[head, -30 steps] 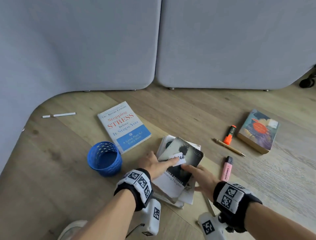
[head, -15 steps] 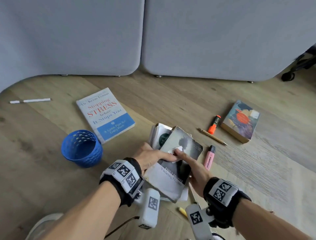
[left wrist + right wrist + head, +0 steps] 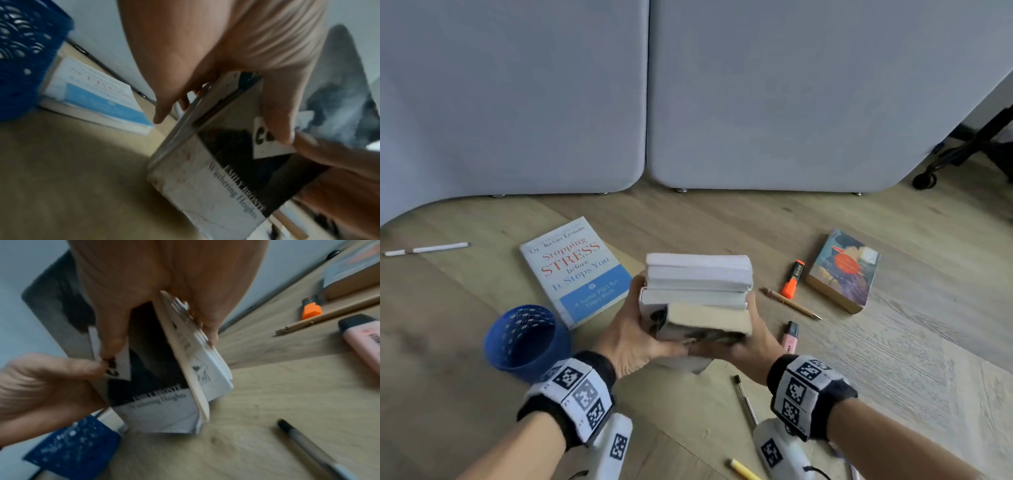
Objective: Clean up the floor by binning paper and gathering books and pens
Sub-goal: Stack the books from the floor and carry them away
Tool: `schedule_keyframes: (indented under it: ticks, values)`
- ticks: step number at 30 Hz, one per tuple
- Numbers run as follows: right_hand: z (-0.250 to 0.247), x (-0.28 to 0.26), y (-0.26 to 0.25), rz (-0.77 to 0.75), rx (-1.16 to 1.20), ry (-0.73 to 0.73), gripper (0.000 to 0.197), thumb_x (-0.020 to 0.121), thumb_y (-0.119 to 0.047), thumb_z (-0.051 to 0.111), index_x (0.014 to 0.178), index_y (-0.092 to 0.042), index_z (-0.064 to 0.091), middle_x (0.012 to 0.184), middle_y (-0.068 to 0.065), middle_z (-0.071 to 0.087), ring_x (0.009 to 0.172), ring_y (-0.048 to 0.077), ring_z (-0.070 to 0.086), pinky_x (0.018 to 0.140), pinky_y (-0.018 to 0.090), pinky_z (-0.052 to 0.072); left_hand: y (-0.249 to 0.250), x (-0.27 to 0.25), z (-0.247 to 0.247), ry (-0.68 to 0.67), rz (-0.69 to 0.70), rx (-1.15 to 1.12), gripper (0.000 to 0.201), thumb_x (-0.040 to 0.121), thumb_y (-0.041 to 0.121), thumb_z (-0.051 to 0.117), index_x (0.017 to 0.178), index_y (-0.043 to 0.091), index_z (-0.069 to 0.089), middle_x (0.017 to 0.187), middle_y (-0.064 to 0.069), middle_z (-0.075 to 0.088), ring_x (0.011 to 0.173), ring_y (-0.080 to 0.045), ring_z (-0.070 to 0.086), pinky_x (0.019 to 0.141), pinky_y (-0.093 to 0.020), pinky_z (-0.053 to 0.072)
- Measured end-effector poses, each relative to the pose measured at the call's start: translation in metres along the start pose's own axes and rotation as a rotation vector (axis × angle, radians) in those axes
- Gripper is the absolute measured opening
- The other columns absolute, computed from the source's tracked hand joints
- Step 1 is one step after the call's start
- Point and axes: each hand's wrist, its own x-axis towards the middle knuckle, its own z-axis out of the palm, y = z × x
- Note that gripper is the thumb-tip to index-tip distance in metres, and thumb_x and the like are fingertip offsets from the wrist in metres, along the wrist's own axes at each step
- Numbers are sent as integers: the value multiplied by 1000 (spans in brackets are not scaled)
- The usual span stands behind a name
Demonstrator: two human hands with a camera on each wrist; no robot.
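So nearest the camera a yellow pen (image 3: pixel 743 471) lies at about 5 o'clock on the pale wooden floor (image 3: pixel 893 394), with a clear ballpoint with a black cap (image 3: pixel 745 399) just past it. Both hands clamp a stack of paperback books (image 3: pixel 698 294) stood on edge, page edges up: left hand (image 3: pixel 635 330) grips the left side, right hand (image 3: pixel 751 342) the right, thumbs on the near "Wuthering Heights" cover (image 3: pixel 236 186). From the wrist views the stack's bottom corner seems to sit on the floor, though blur makes that hard to call. Blue perforated plastic cup (image 3: pixel 527 341) sits at 9 o'clock, pink highlighter (image 3: pixel 791 337) at 3. Further out, a white-and-blue "Stopping Stress" book (image 3: pixel 575 270) at 11, a wooden pen (image 3: pixel 791 303), orange highlighter (image 3: pixel 793 279) and colourful paperback (image 3: pixel 844 270) at 2, white pen (image 3: pixel 426 248) far left.
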Motion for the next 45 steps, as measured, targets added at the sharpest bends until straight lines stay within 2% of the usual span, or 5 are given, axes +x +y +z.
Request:
schedule_keyframes:
  ticks: [7, 24, 28, 33, 45]
  values:
    - [-18, 15, 7, -35, -350, -167, 98, 61, -44, 87, 141, -27, 34, 134, -20, 40, 123, -6, 43, 101, 13, 39, -19, 10, 3, 52, -14, 26, 96, 48, 15, 96, 115, 39, 32, 112, 4, 65, 105, 1, 61, 91, -24, 52]
    - [-187, 14, 110, 574, -1162, 244, 51, 94, -54, 28, 140, -33, 36, 155, -13, 27, 137, 16, 36, 97, 45, 44, -40, 26, 5, 51, 51, -77, 102, 46, 2, 96, 127, 14, 35, 116, -10, 65, 109, -23, 65, 86, -38, 57]
    - [-180, -7, 85, 625, -1110, 522, 49, 90, -53, 31, 64, -19, 56, 80, 12, 66, 73, 31, 62, 60, 32, 43, -36, 28, 6, 58, 51, -102, 101, 45, -10, 91, 126, 10, 33, 114, -10, 65, 106, -19, 65, 79, -22, 56]
    - [-200, -13, 114, 931, -833, 566, 108, 48, -95, 48, 96, 1, 61, 87, 17, 64, 79, 30, 62, 69, 36, 51, -30, 26, 7, 59, 39, -76, 102, 46, -9, 92, 128, 9, 34, 114, -7, 65, 105, -9, 65, 78, -14, 53]
    - [-202, -27, 116, 1041, -229, 613, 39, 62, -35, 88, 79, -8, 64, 75, 12, 63, 62, 24, 57, 52, 28, 40, -10, 24, 19, 259, -211, -219, 57, 46, 32, 92, 99, 21, 71, 95, 4, 76, 97, -15, 68, 100, -42, 43]
